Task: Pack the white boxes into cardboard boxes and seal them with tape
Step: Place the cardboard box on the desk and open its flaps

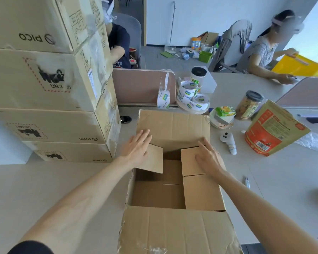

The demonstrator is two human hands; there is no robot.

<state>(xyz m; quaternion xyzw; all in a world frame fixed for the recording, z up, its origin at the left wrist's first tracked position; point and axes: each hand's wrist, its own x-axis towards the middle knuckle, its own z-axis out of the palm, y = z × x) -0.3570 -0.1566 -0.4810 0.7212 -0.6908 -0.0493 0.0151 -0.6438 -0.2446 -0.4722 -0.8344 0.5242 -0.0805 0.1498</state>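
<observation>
An open brown cardboard box point(173, 123) stands on the table in front of me. Its far flap stands up, its near flap point(176, 230) hangs toward me, and only cardboard shows inside. My left hand point(136, 147) lies flat, fingers spread, on the left side flap point(154, 159), which tilts inward. My right hand point(208, 158) lies flat on the right side flap point(200, 191), also folded inward. Several rolls of white printed tape point(191, 99) sit behind the box, with one more roll point(163, 99) upright to their left. No white boxes show.
A tall stack of large cardboard cartons point(50, 85) rises at the left. A white controller point(229, 142), an orange snack bag point(272, 129), jars and a bowl lie to the right. A pen point(247, 182) is near my right forearm. Two people sit beyond the divider.
</observation>
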